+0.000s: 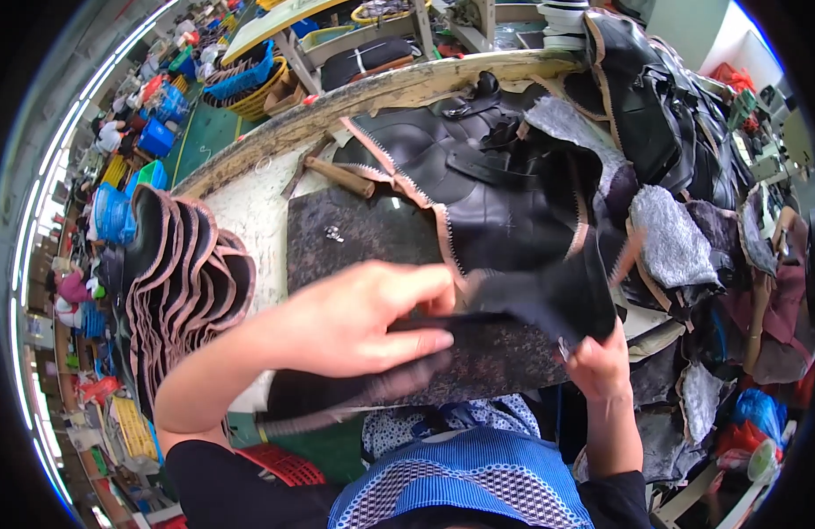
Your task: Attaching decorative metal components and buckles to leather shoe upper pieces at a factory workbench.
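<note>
My right hand (599, 361) grips the edge of a black leather boot upper (549, 295) at the right side of the work board, beside a small metal zipper slider (563, 347). My left hand (372, 317) is curled at the near middle, with a dark fold of the same upper between thumb and fingers. Motion blurs this fold. Below the left hand, a blurred black flap with a toothed edge (337, 401) hangs over the board's near edge. Beyond my hands lie black uppers (487, 167) with pinkish zipper tape. Loose metal sliders (334, 234) rest on the dark board (324, 264).
A stack of zipper-edged black pieces (178, 291) stands at the left. A wooden-handled hammer (339, 176) lies beyond the board. Black uppers (654, 106) and grey fleece linings (672, 238) heap up at the right. A wooden ledge (275, 132) bounds the far side.
</note>
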{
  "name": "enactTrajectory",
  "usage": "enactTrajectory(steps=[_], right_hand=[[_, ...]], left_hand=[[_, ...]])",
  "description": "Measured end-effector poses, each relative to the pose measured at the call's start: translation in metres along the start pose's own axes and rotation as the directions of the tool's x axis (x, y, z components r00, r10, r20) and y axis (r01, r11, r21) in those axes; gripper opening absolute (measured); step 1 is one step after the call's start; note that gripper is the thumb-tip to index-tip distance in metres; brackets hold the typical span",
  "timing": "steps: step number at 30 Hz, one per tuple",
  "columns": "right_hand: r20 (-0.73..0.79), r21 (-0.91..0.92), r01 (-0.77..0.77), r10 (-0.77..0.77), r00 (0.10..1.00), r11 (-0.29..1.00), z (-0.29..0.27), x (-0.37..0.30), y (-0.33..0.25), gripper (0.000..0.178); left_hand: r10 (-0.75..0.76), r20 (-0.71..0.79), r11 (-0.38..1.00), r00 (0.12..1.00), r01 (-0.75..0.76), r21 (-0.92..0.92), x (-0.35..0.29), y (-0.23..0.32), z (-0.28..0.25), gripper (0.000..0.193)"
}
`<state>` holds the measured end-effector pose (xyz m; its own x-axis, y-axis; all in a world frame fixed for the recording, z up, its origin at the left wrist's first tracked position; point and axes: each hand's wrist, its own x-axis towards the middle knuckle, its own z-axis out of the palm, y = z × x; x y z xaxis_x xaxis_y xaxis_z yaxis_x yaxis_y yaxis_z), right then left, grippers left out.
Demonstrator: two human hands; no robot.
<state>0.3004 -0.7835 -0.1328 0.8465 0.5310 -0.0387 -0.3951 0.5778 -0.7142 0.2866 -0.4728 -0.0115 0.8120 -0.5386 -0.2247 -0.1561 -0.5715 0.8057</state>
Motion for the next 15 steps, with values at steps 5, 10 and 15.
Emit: enactTrajectory(steps=[5,10,15], right_hand=[[0.271,0.031,-0.041,0.032,0.962,0.999,0.014,-0.008,0.017,0.006],[0.121,-0.208,-0.026,0.052,0.991,0.978,0.025,-0.016,0.011,0.006],[0.297,-0.245,0.287,-0.21,0.931,0.926,0.051,-0.022,-0.002,0.024]], left_hand=[[-0.278,-0.028,0.732,0.96,0.193,-0.654,-0.031,-0.077,0.075,0.039],[-0.266,-0.004,0.52,0.964,0.14,-0.843,-0.065,-0.053,0.08,0.048],[-0.02,0.041,0.597,0.999,0.045,-0.801,-0.091,-0.04,0.09,0.04]])
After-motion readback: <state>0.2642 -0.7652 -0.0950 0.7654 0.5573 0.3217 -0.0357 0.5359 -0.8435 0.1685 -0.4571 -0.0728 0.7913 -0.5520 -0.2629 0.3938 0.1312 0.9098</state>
